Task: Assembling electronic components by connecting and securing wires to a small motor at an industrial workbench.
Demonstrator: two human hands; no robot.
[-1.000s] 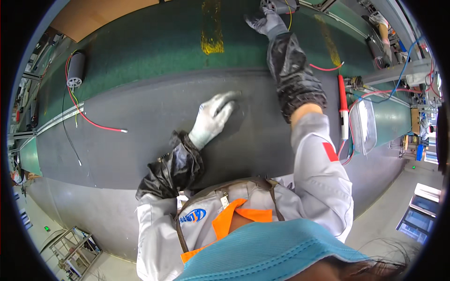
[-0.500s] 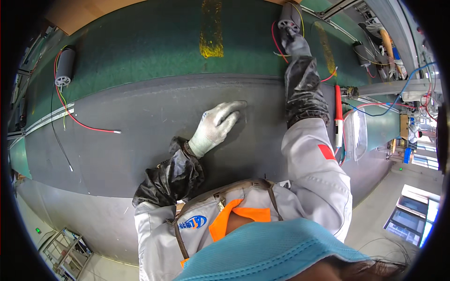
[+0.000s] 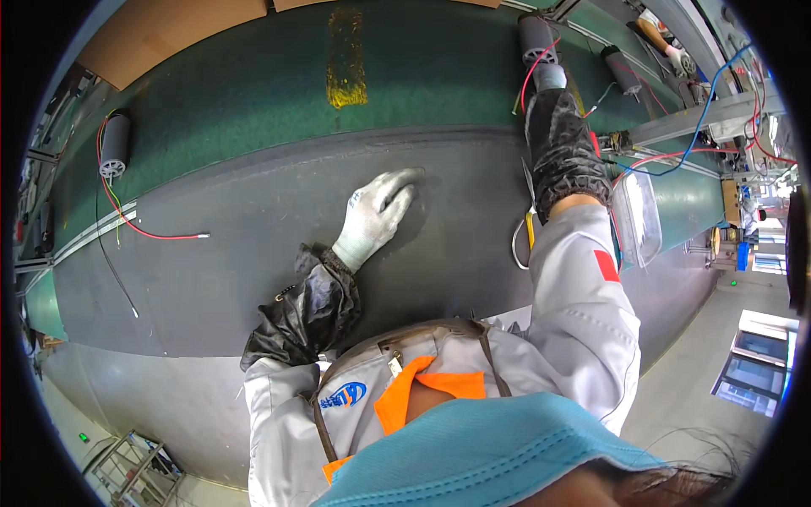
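Note:
My right hand, in a grey-white glove, reaches far forward to the near end of a grey cylindrical motor with red and yellow wires. It seems closed on that end, though its fingers are mostly hidden. My left hand, gloved in white, rests on the dark mat holding nothing, with thumb and forefinger apart. Scissors with yellow on the handle lie beside my right forearm, partly covered by the sleeve.
Another grey motor stands at the far left, its red lead trailing onto the mat. A third motor is at the upper right, near another person's hand. A clear plastic tray sits right of my arm. Cardboard borders the green surface.
My right hand and its motor have shifted right across the green surface. The scissors have come into view, while the red-and-white tool is now mostly covered. My left hand stays on the mat.

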